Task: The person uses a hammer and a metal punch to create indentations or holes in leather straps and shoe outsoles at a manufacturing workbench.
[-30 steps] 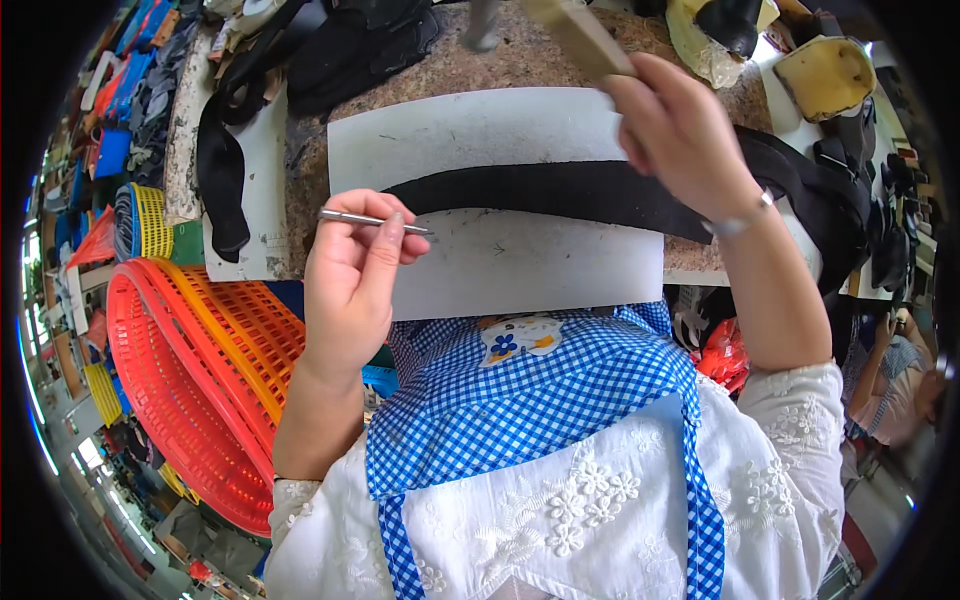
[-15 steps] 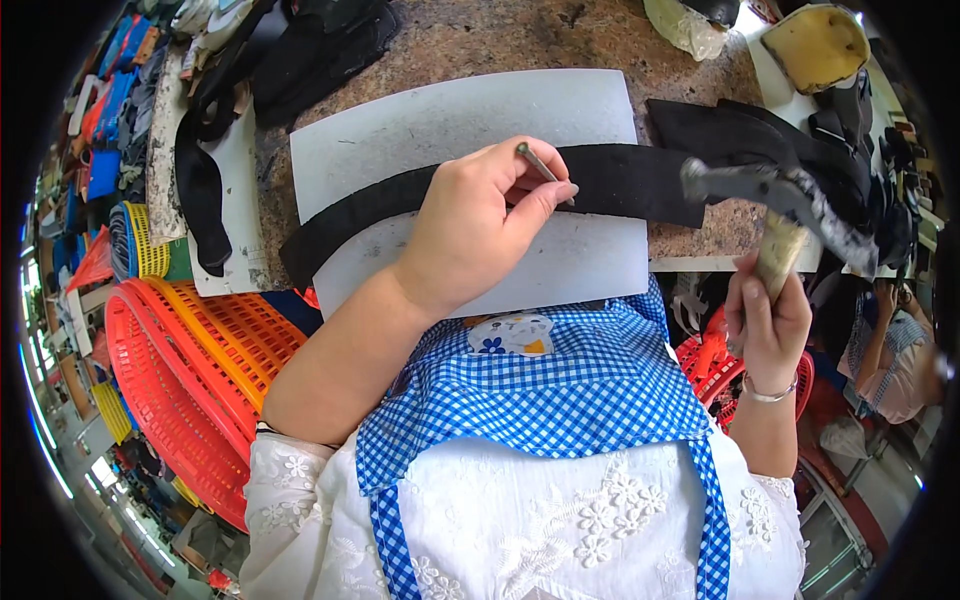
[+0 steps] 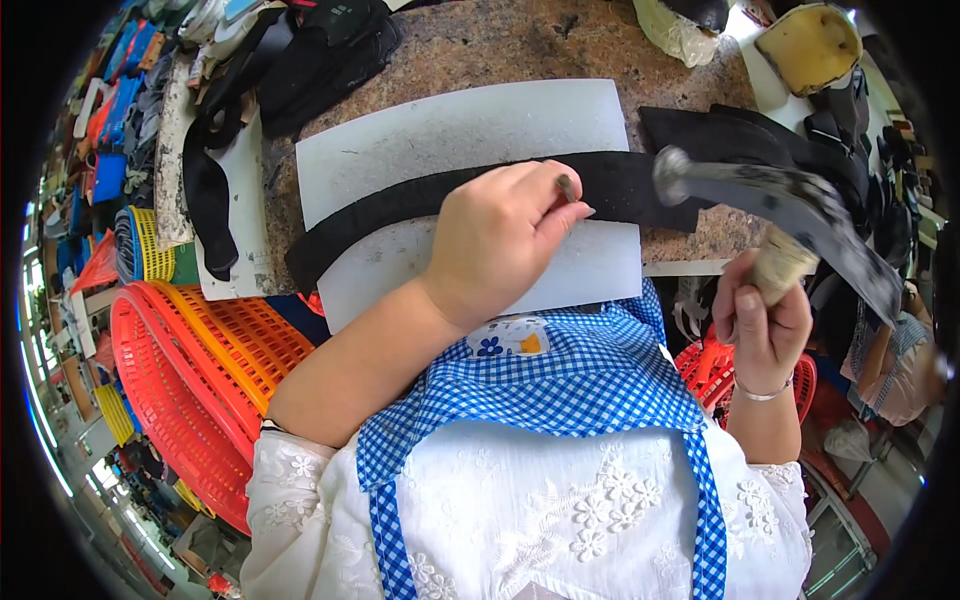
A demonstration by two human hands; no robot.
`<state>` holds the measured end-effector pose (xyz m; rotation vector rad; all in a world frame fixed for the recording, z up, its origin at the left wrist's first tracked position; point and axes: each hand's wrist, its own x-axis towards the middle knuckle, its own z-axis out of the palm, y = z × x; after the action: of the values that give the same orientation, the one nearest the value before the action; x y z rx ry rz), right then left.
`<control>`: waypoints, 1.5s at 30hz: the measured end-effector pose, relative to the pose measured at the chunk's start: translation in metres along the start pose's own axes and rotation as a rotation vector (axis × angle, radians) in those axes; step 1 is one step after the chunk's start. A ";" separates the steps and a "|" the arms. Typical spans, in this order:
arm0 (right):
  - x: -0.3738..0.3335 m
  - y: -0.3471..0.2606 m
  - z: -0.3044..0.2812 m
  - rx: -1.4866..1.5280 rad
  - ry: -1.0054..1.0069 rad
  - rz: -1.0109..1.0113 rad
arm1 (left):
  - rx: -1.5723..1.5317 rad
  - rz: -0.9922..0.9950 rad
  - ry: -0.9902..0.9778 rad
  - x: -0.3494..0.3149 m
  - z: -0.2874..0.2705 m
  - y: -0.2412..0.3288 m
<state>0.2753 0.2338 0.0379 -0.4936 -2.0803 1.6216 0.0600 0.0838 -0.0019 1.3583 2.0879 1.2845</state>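
My left hand (image 3: pixel 505 235) is closed in a pinch around a thin metal punch (image 3: pixel 565 186), whose top end shows between thumb and fingers. Its lower end is hidden by the hand. Beneath lies a long curved black strip (image 3: pixel 385 206), across a white board (image 3: pixel 460 118). My right hand (image 3: pixel 765 315) grips the pale, worn handle of a hammer (image 3: pixel 790 205), raised to the right of the strip. The hammer's rounded face points left, toward the punch, and stands apart from it.
Stacked black pieces (image 3: pixel 720 140) lie right of the board, and more black pieces (image 3: pixel 325 55) at the far left on the brown table (image 3: pixel 500 40). A yellowish container (image 3: pixel 812 48) stands far right. Red and orange baskets (image 3: pixel 190 370) sit at left. Another person (image 3: pixel 895 365) is at right.
My left hand has turned, so the punch now shows mostly its top end. The hammer head has come up closer and tilted, while the right hand keeps its grip.
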 end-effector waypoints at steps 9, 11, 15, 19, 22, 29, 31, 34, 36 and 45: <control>0.020 -0.009 0.004 -0.702 -0.212 -0.388 | 0.142 0.186 -0.008 -0.002 0.006 0.004; 0.019 -0.010 0.005 -0.597 -0.080 -0.209 | -0.092 -0.023 -0.033 0.002 -0.002 -0.004; 0.017 -0.012 0.005 -0.101 0.007 0.082 | -0.526 -0.317 -0.023 0.002 -0.012 -0.005; 0.012 -0.005 -0.002 -0.246 -0.041 0.075 | -0.733 -0.198 0.069 -0.002 -0.017 -0.001; 0.006 0.001 -0.005 -0.252 -0.050 0.047 | -0.637 -0.181 -0.048 -0.003 -0.018 -0.004; 0.000 0.004 0.001 -0.109 -0.048 0.198 | -0.360 -0.199 -0.103 -0.005 -0.015 -0.012; 0.000 0.006 0.005 -0.091 -0.036 0.191 | -0.396 -0.216 -0.075 -0.006 -0.014 -0.012; -0.001 0.007 0.007 -0.080 -0.057 0.186 | -0.331 -0.193 -0.066 -0.007 -0.012 -0.011; -0.001 0.005 0.008 -0.080 -0.045 0.199 | -0.283 -0.143 -0.062 -0.006 -0.011 -0.010; 0.026 -0.005 0.009 -0.075 -0.116 -0.399 | 0.230 0.328 0.000 -0.003 -0.003 0.002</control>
<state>0.2492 0.2394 0.0443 -0.0011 -2.1590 1.3685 0.0607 0.0805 0.0011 1.8629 2.1285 1.1853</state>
